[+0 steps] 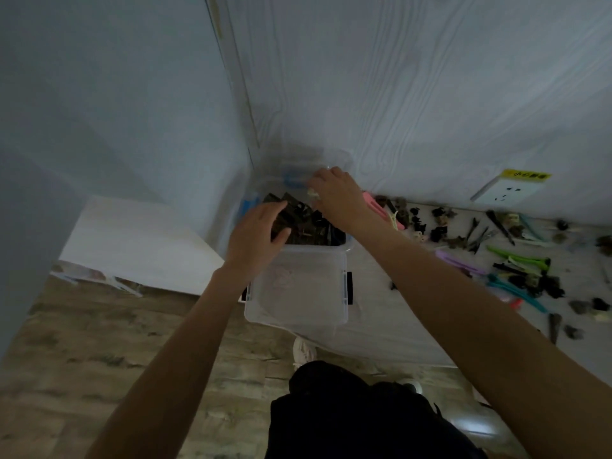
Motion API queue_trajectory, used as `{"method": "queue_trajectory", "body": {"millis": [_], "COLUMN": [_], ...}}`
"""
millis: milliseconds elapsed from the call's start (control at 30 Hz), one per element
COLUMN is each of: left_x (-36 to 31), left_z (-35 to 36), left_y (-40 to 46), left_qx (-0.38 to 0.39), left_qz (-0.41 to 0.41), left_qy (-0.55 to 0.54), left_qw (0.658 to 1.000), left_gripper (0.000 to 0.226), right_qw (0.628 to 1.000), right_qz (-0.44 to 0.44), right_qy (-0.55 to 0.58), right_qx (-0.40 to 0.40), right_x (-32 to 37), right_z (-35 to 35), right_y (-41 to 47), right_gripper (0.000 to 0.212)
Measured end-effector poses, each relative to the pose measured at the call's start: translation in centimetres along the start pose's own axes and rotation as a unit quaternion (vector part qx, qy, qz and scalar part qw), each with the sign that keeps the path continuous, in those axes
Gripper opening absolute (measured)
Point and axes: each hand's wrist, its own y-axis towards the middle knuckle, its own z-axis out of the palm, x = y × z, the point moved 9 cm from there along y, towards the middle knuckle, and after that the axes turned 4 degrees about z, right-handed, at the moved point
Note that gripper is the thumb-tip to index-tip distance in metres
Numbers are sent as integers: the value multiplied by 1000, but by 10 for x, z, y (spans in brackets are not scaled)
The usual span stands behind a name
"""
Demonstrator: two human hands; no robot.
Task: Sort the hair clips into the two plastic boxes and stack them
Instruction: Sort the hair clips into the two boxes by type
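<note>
Two clear plastic boxes stand end to end at the table's left corner. The far box [231, 210] has blue latches and holds a heap of dark hair clips [318, 226]. The near box [298, 321] has black latches and looks almost empty. My left hand [255, 233] hangs over the dark heap with curled fingers touching the clips; a grip is not clear. My right hand [334, 193] reaches over the far box's back right side and pinches a small cream clip [313, 194]. Many loose clips [516, 260], dark and coloured, lie spread on the table to the right.
The boxes sit in a corner between two white walls. A wall socket [506, 192] is at the right, just above the table. A lower white surface [132, 240] lies to the left. The near box overhangs the table's front edge above the wooden floor [99, 342].
</note>
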Motion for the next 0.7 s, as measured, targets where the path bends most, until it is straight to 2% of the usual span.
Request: {"method": "queue_trajectory", "body": {"millis": [100,167,200,267,300,367,433,533,600,700], "left_x": [4,3,2,4,7,19,27,27,27,31], "left_z": [10,17,14,-4,-14,-24,-21,-16,-16,-14], "left_y": [5,8,8,6,3,-5,-12,-17,-18,-18], "left_qx": [58,90,81,5,-35,-69,-56,-45,-45,-28], "left_qz": [-4,-4,-2,3,0,-29,-58,-79,-89,-107], "left_qy": [11,24,20,-1,-4,-9,-24,-39,-54,-45], "left_qw": [998,996,997,1000,999,997,996,995,994,993], "left_gripper": [65,74,73,60,54,50,55,62,61,54], "right_qw": [1000,999,993,961,943,926,936,953,963,993], "right_qz": [-11,15,39,80,92,107,99,62,27,-52], "right_qy": [-15,40,94,225,282,345,336,296,266,102], "right_qx": [-4,-30,-65,-138,-150,-106,-32,36,30,-12], "right_x": [7,-2,-9,-24,-27,-21,1,40,53,58], "right_z": [-7,-22,-36,-58,-64,-56,-36,-6,1,2], "right_y": [5,5,1,-9,-12,-10,-2,4,2,-7], "right_gripper": [25,23,22,19,18,19,25,27,21,25]}}
